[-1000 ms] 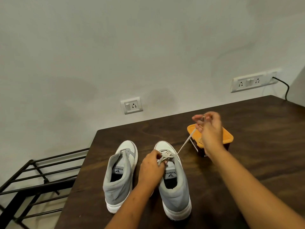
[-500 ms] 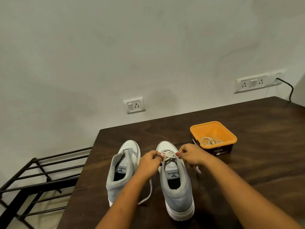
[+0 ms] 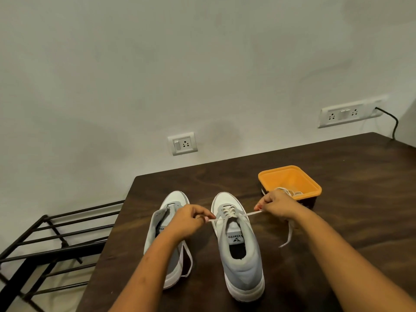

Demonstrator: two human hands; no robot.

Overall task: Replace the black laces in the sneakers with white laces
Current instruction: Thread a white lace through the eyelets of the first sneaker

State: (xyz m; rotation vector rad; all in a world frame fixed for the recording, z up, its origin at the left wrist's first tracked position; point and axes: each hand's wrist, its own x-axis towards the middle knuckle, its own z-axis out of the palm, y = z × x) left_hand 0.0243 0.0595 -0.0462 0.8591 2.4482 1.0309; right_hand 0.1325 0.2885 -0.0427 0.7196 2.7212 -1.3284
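Observation:
Two grey-and-white sneakers stand side by side on the dark wooden table point(image 3: 337, 167), toes toward the wall. The right sneaker point(image 3: 240, 255) carries a white lace point(image 3: 228, 211) threaded through its front eyelets. My left hand point(image 3: 189, 224) pinches one end of that lace and my right hand point(image 3: 278, 204) pinches the other, and the lace is stretched taut sideways across the shoe. The loose tails hang down from both hands. The left sneaker point(image 3: 166, 239) shows no lace in its eyelets and is partly hidden behind my left arm.
An orange tub point(image 3: 290, 180) with another white lace coiled inside sits just beyond my right hand. A black metal rack point(image 3: 51, 239) stands to the left of the table. Two wall sockets are on the wall, and a black cable runs from the right one.
My right hand came down from above the tub to the shoe, then both hands moved apart sideways, pulling the white lace tight across the right sneaker.

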